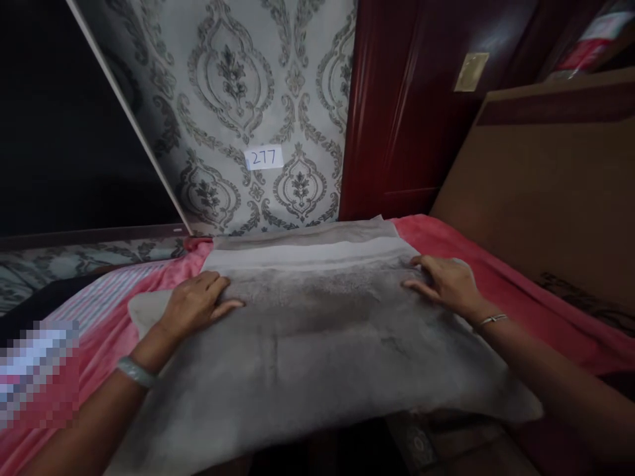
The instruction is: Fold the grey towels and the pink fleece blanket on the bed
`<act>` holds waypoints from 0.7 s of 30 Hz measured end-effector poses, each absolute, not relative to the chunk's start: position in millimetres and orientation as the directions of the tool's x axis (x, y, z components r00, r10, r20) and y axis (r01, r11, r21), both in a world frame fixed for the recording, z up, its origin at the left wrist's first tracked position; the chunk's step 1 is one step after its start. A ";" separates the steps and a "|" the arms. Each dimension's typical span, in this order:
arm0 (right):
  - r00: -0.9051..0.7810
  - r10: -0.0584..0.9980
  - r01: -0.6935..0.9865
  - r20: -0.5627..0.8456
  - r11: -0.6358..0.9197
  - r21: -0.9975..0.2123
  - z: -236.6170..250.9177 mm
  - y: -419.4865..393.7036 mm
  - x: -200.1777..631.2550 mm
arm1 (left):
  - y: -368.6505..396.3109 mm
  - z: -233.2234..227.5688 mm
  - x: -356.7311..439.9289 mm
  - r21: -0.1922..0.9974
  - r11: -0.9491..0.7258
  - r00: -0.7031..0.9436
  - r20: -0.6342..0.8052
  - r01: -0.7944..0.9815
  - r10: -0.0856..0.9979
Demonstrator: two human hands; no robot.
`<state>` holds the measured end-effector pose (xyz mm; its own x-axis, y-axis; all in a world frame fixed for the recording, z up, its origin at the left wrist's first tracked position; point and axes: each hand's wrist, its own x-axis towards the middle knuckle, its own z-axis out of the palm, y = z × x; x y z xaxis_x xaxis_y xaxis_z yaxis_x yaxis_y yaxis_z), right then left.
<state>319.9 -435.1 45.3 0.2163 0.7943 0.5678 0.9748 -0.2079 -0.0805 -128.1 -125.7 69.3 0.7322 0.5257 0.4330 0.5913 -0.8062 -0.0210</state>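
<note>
Fingers (215,285) of left hand (191,304) and right hand (450,284) on grey cloth (317,370), whether clamped unclear.

The near, broad grey cloth (317,370) is looking matt; the far, tall dark-red wooden panel (391,125) is gleaming smoothly.
</note>
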 end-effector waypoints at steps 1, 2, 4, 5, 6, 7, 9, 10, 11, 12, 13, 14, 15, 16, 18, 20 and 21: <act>0.145 0.821 0.988 0.552 -0.144 -0.046 45.6 -446.8 315.9 | -133.2 73.3 -136.5 -0.043 -0.820 0.760 0.407 0.571 0.508; 0.075 0.840 0.997 0.538 -0.082 -0.011 43.9 -458.1 311.4 | -141.8 75.8 -144.4 -0.058 -0.837 0.787 0.380 0.544 0.485; -0.024 0.849 0.999 0.528 -0.001 0.046 35.5 -478.2 301.8 | -161.8 77.1 -158.2 -0.077 -0.870 0.836 0.328 0.487 0.440; -0.046 0.846 0.998 0.532 0.014 0.064 29.3 -486.6 297.0 | -172.2 76.6 -163.8 -0.084 -0.879 0.852 0.306 0.469 0.425; -0.052 0.844 0.997 0.534 0.016 0.072 22.3 -493.9 292.5 | -182.1 75.7 -168.6 -0.092 -0.884 0.863 0.283 0.459 0.419; -0.048 0.844 0.998 0.533 0.013 0.068 15.0 -500.2 288.6 | -190.8 74.4 -173.0 -0.099 -0.883 0.869 0.258 0.459 0.423; -0.031 0.858 0.999 0.512 0.011 0.042 0.4 -510.9 282.5 | -202.5 70.9 -182.0 -0.103 -0.873 0.869 0.206 0.477 0.450; -0.022 0.868 1.000 0.496 0.010 0.026 -6.6 -516.1 280.7 | -205.0 68.3 -187.6 -0.100 -0.865 0.863 0.186 0.492 0.469; -0.012 0.877 1.000 0.481 0.008 0.009 -13.2 -521.6 279.6 | -205.2 64.6 -194.4 -0.095 -0.855 0.854 0.174 0.510 0.490; -0.001 0.882 1.000 0.471 0.005 -0.009 -19.8 -527.7 279.3 | -203.2 59.6 -202.6 -0.086 -0.845 0.844 0.168 0.527 0.509; 0.014 0.884 1.000 0.468 -0.002 -0.027 -26.2 -534.5 279.5 | -199.4 53.1 -212.3 -0.073 -0.835 0.832 0.173 0.545 0.528; 0.032 0.882 0.999 0.470 -0.013 -0.044 -32.8 -542.1 280.1 | -194.2 45.0 -223.3 -0.056 -0.830 0.823 0.179 0.556 0.539; 0.052 0.877 0.998 0.477 -0.027 -0.059 -39.4 -550.2 281.0 | -188.1 35.5 -235.3 -0.033 -0.827 0.817 0.186 0.561 0.546; 0.074 0.871 0.996 0.486 -0.046 -0.070 -45.8 -558.2 282.1 | -181.7 25.2 -247.5 -0.008 -0.825 0.808 0.210 0.565 0.551; 0.125 0.849 0.992 0.513 -0.097 -0.081 -56.5 -572.3 284.9 | -169.5 5.4 -269.7 0.033 -0.816 0.779 0.280 0.577 0.562; 0.194 0.812 0.981 0.550 -0.163 -0.106 -60.3 -579.8 288.6 | -160.7 -6.1 -283.2 0.069 -0.764 0.703 0.347 0.641 0.621; 0.235 0.785 0.972 0.574 -0.198 -0.127 -57.9 -580.2 290.8 | -158.1 -6.2 -285.7 0.085 -0.726 0.655 0.369 0.683 0.659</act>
<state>290.8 -580.2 -57.9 0.2348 0.7847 0.5737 0.9719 -0.1979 -0.1272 -285.7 -158.1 -6.2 0.6548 0.6595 0.3691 0.6827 -0.7257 0.0855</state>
